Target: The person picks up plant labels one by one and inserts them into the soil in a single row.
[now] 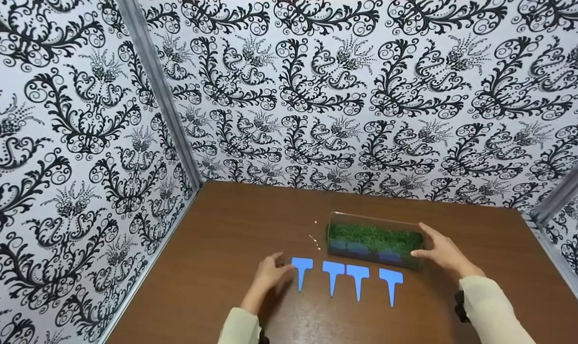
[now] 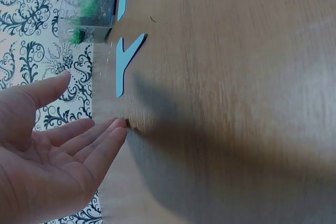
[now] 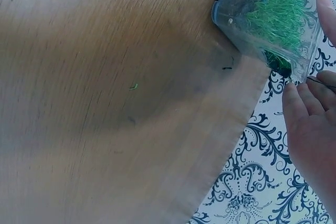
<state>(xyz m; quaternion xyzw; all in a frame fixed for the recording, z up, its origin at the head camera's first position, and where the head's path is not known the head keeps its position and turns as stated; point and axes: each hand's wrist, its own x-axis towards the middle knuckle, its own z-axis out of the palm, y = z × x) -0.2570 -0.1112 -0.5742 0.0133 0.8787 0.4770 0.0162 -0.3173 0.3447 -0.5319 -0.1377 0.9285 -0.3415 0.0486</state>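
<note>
A clear rectangular box point(image 1: 375, 258) holding green artificial grass point(image 1: 372, 235) stands on the brown table. Blue patches show in its front wall; I cannot tell whether they are reflections. My right hand point(image 1: 445, 251) is at the box's right end, thumb toward the front, straight fingers toward the back corner. In the right wrist view the fingertips point(image 3: 296, 95) reach the box's end. Several blue T-shaped plant labels lie in a row before the box. Beside the leftmost label point(image 1: 302, 273) hovers my left hand point(image 1: 270, 272), its fingers extended and holding nothing.
Small pale scraps point(image 1: 316, 242) lie left of the box. A green grass strand point(image 3: 134, 86) is on the table point(image 3: 68, 129). Black-and-white patterned walls point(image 1: 317, 95) with grey corner strips point(image 1: 162, 100) enclose the table's back and sides.
</note>
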